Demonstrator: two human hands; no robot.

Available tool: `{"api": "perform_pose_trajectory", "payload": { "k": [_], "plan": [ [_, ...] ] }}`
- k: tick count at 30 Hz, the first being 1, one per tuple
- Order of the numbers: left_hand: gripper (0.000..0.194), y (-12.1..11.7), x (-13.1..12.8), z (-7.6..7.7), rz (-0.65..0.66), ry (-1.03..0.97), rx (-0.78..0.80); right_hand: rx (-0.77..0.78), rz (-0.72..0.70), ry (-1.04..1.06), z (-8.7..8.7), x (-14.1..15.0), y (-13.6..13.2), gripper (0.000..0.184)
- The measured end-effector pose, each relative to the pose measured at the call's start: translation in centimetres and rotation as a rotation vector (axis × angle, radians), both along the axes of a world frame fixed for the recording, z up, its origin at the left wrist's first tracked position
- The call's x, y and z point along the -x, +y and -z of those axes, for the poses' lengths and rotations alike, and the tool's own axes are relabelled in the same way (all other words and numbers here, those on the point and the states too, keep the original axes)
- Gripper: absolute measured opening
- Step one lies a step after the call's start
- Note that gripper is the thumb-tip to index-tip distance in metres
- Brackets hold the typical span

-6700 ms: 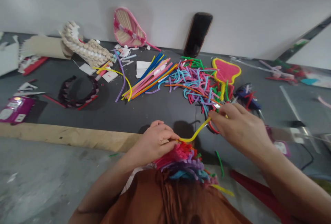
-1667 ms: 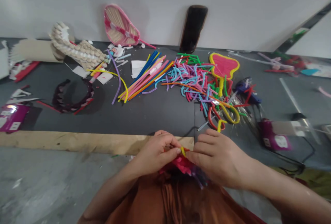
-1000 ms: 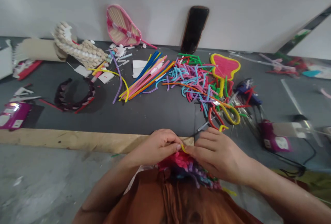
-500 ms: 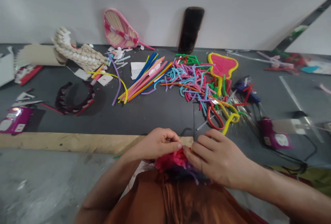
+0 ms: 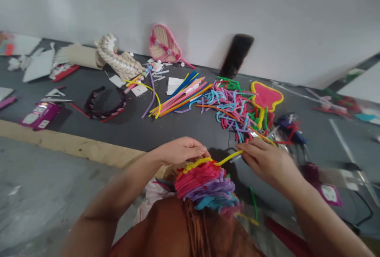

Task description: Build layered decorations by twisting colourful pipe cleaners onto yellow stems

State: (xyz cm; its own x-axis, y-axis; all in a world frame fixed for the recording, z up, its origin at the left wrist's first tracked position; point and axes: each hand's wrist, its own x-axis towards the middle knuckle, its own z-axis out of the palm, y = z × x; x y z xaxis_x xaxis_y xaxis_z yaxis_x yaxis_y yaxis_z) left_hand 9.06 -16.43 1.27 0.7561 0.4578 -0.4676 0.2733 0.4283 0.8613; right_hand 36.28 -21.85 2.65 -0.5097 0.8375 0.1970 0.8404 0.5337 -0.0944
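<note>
Well in front of the phone (image 5: 236,55), on the wearer's side of it, I have a fuzzy layered piece (image 5: 204,186) in red, pink, purple and blue, lying against brown clothing (image 5: 154,229) at the near edge of the dark table (image 5: 184,126). The left hand (image 5: 185,150) has its thumb and fingers drawn together on the piece's yellow upper border. The right hand (image 5: 264,156) pinches a yellow pipe cleaner (image 5: 228,158), which runs slightly bent from that border.

I judge the piece light and soft, its strands easily flattened, so the border looks the best grip. The pipe cleaner should be bendy, fuzzy rather than slippery, and best held near its end.

I cannot make out the left fingertips' exact contact, the piece's underside, or the pipe cleaner's far end, hidden by the right hand. Both forearms are cut off.
</note>
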Motion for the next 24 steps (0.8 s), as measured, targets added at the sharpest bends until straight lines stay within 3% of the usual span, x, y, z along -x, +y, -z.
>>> {"api": "perform_pose_trajectory", "payload": {
  "k": [3,7,11,15,24],
  "plan": [
    [0.024,0.1,0.1,-0.2,0.030,-0.006,-0.011,0.065,0.013,0.055,1.2,-0.3,-0.1,0.029],
    [0.034,-0.4,0.1,-0.2,0.113,0.003,0.005,0.101,0.026,0.145,1.7,-0.2,-0.3,0.025],
    [0.031,-0.7,-0.1,-0.5,0.165,0.039,-0.183,0.020,0.012,0.310,1.0,0.7,-0.7,0.018],
    [0.026,-0.9,-0.2,-1.0,0.208,0.013,-0.278,-0.086,-0.132,0.425,-0.4,1.9,-1.3,0.024],
    [0.026,-1.6,0.0,-0.8,0.288,-0.030,-0.570,-0.061,-0.497,0.480,-2.8,3.3,-3.5,0.016]
  ]
}}
